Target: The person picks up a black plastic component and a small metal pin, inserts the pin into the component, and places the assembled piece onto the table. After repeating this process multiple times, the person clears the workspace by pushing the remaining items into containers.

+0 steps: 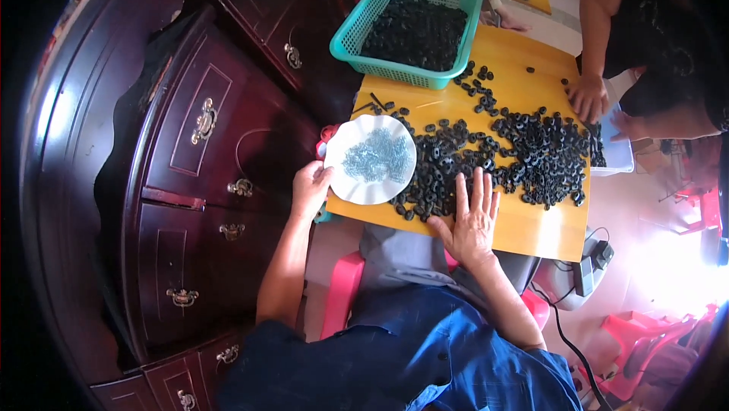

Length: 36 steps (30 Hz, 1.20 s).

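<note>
My left hand (310,189) grips the left edge of a scalloped white plate (339,177), its fingers out of sight under the rim. On the plate lies a heap of tiny silvery pieces (377,156), perhaps small springs. My right hand (472,230) is laid flat with fingers spread at the near side of a pile of small black rounded parts (444,159); it holds nothing. Farther right, a second pile of such black parts (541,156) covers the yellow board (558,238).
A green basket (349,52) full of black parts stands at the board's far left. Another person's hand (589,98) rests at the right edge, beside a white bin (621,154). Dark red drawers (199,118) line the left; a black cable (563,331) hangs lower right.
</note>
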{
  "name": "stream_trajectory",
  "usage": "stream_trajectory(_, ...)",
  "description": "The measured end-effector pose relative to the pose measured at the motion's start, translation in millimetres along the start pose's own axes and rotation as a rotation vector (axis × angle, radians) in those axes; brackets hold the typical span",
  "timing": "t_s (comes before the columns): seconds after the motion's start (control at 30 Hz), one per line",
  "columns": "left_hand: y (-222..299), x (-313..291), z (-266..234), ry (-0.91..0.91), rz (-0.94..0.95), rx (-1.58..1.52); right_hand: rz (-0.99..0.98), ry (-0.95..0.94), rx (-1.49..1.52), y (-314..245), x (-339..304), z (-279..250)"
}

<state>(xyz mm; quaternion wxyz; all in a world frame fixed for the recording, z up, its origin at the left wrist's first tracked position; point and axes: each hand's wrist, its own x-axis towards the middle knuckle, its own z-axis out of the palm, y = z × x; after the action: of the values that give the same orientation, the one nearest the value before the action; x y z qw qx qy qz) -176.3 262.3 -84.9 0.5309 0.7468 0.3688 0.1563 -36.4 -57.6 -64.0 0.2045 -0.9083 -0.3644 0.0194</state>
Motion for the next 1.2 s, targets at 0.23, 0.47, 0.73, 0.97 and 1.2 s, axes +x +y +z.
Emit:
stream_trajectory(0.23,-16,25,-15,-0.107,-0.072,-0.312,0.002,-0.002,0.035,1,-1,-1)
stream_trajectory(0.47,76,102,-48,-0.202,-0.042,-0.493,-0.022,0.045,0.083,6,0,0)
stream_trajectory(0.73,153,294,-4,-0.186,-0.077,-0.342,-0.015,0.106,0.134,11,-6,-1)
stream_trajectory(0.97,152,381,44,-0.178,-0.238,-0.26,-0.053,0.247,0.269,36,-14,-12)
stream_trajectory(1.2,143,399,81,-0.169,-0.231,-0.142,-0.028,0.18,0.253,39,-8,-14)
